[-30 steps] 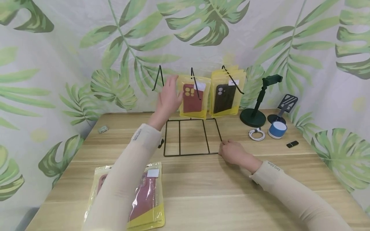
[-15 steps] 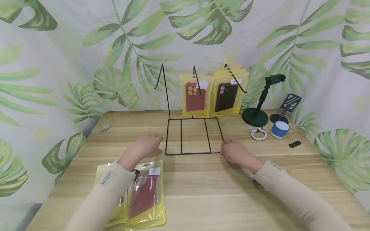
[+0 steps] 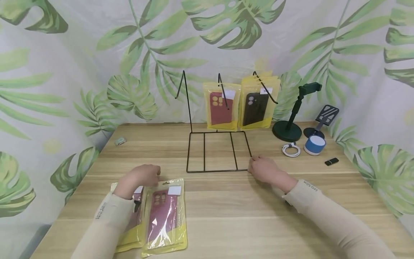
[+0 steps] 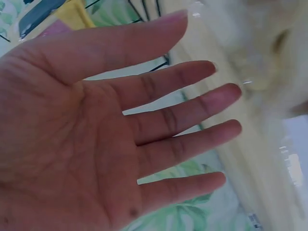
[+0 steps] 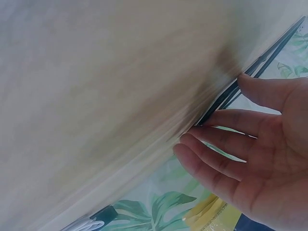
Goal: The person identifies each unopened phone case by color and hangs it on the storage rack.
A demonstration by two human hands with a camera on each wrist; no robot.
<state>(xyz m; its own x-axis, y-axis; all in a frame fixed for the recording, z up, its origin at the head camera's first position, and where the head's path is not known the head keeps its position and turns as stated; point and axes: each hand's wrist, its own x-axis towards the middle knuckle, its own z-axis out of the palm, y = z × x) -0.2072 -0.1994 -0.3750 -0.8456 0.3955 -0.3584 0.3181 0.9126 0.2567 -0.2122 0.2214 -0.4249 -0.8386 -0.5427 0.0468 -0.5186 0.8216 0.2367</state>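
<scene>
My left hand (image 3: 140, 177) hovers over the top of two zip bags lying at front left, holding nothing. Its palm and spread, straight fingers show in the left wrist view. Each bag, clear with a yellow base, contains a reddish phone case: the right bag (image 3: 165, 216) lies in full view, while the left bag (image 3: 130, 239) is partly hidden by my wrist and sleeve. My right hand (image 3: 265, 169) holds the front right corner of a black wire display rack (image 3: 204, 153). In the right wrist view, thumb and forefinger pinch the rack's wire (image 5: 224, 98).
On the rack's middle hook hangs a bagged red phone case (image 3: 221, 111); several bags with a black case (image 3: 255, 109) in front hang on the right hook. The left hook (image 3: 179, 86) is bare. Phone stands (image 3: 287, 130), a cable (image 3: 291, 150) and a blue-white cylinder (image 3: 314, 145) stand right.
My left hand has come away from the hanging red-case bag, down and left to the bags on the table. My right hand has stayed at the rack's corner.
</scene>
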